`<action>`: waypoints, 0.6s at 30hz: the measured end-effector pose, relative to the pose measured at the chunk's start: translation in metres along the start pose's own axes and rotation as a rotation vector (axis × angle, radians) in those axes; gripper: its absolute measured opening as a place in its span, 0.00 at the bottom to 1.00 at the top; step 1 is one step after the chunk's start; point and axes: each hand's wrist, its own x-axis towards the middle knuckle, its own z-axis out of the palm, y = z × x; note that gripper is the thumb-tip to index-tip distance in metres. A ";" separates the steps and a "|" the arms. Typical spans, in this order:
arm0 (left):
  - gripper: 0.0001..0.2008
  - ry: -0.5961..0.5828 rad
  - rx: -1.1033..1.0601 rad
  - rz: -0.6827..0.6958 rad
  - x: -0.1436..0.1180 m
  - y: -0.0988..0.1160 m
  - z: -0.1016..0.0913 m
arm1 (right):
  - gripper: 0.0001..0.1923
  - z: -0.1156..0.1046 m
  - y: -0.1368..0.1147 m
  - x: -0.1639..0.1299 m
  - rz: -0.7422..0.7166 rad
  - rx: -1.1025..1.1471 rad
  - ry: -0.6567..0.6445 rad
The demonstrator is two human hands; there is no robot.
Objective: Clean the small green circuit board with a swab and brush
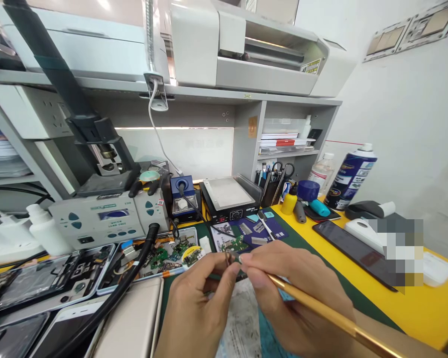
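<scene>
My left hand (pixel 196 298) is closed, with thumb and forefinger pinching a small dark part (pixel 229 257) too small to name. My right hand (pixel 302 283) grips a slim gold-handled tool (pixel 324 312) like a pen, its front end meeting the small part at the left fingertips. What kind of tip it has is hidden by my fingers. Just beyond the fingertips lies a green circuit board (pixel 237 243). Under both hands is a worn, whitish sheet (pixel 242 318) on a green mat (pixel 358 303).
A tray of circuit boards (pixel 160 256) and several phones (pixel 134 318) lie at left, crossed by a black hose (pixel 142 263). Behind stand a grey rework station (pixel 97 219) and a hot plate (pixel 229 194). At right are a dark phone (pixel 354 253) and a spray can (pixel 351 176).
</scene>
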 end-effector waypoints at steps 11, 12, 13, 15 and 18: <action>0.10 -0.003 0.009 -0.012 0.000 0.000 0.000 | 0.10 0.000 0.000 0.000 0.007 -0.054 -0.005; 0.10 -0.003 0.015 -0.010 0.000 0.000 0.000 | 0.10 -0.001 0.000 0.000 0.008 -0.051 -0.007; 0.10 -0.003 0.024 -0.009 0.000 0.000 0.000 | 0.10 -0.001 -0.001 0.000 0.015 -0.052 0.004; 0.10 -0.004 0.037 -0.008 0.000 0.000 0.000 | 0.09 0.000 -0.002 0.000 0.030 -0.058 0.038; 0.10 -0.004 0.013 -0.003 0.000 0.000 0.000 | 0.10 0.000 -0.001 0.001 0.018 -0.037 0.008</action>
